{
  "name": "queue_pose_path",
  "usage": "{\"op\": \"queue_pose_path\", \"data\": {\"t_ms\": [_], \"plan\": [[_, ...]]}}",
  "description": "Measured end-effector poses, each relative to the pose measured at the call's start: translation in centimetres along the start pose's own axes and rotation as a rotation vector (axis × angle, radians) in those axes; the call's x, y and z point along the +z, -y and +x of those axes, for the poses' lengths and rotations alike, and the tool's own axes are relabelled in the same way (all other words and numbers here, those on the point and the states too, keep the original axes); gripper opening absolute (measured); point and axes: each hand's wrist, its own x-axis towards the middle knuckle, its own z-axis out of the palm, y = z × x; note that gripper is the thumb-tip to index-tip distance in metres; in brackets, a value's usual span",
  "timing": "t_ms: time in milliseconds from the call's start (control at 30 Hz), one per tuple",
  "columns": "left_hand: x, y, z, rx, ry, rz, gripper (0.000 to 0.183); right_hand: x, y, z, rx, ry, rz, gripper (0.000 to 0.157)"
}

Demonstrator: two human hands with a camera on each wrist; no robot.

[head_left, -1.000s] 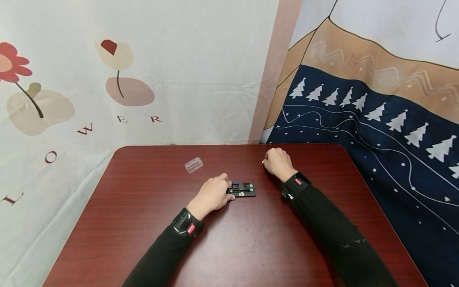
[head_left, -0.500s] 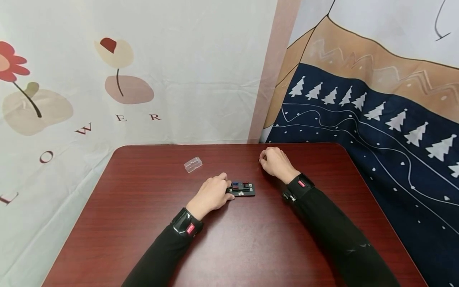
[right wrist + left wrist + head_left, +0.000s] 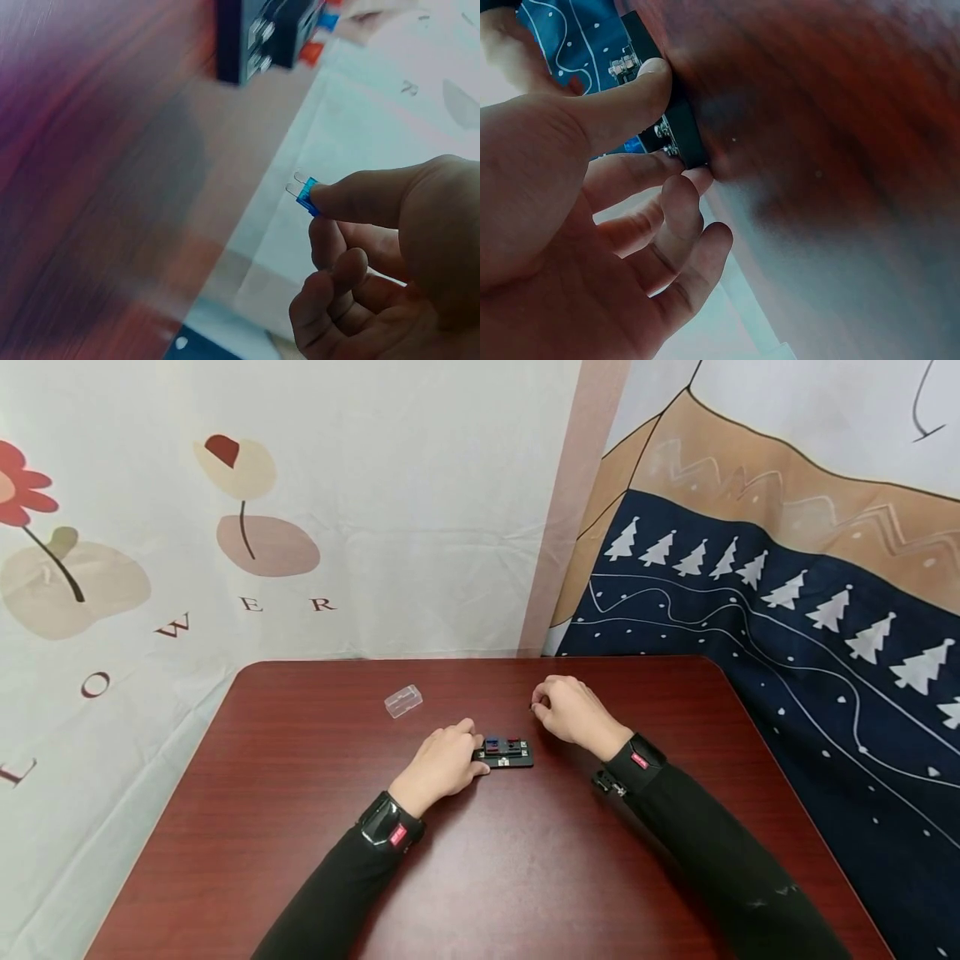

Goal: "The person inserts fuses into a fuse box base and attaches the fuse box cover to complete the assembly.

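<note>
My left hand (image 3: 438,762) grips the left end of a black fuse block (image 3: 517,761) lying on the table. In the left wrist view the thumb presses along one long side of the block (image 3: 687,135), with fingertips at its end and metal terminals showing. Red and blue fuses (image 3: 311,52) sit in its top. My right hand (image 3: 573,710) is raised a little behind and right of the block. Between thumb and forefinger it pinches a blue blade fuse (image 3: 306,197), whose two metal prongs point away from the fingers; the remaining fingers curl loosely.
A small clear plastic case (image 3: 403,702) lies on the dark red table (image 3: 315,793) behind my left hand. Printed cloths hang beyond the table's far edge, pale (image 3: 420,568) on the left and navy (image 3: 675,618) on the right.
My right hand has moved left and slightly toward me, closer to the fuse block, with its thumb and forefinger now more in view. The left hand and block have stayed put.
</note>
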Motion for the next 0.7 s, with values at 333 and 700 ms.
{"op": "queue_pose_path", "data": {"t_ms": [333, 700], "plan": [[-0.1, 0.1, 0.0, -0.002, -0.007, -0.005, 0.038, 0.4, 2.5, -2.0, -0.119, 0.02, -0.005, 0.005], [0.3, 0.2, 0.1, 0.001, -0.014, -0.004, 0.036, 1.8, 2.8, -3.0, -0.209, 0.048, -0.005, 0.006]]}}
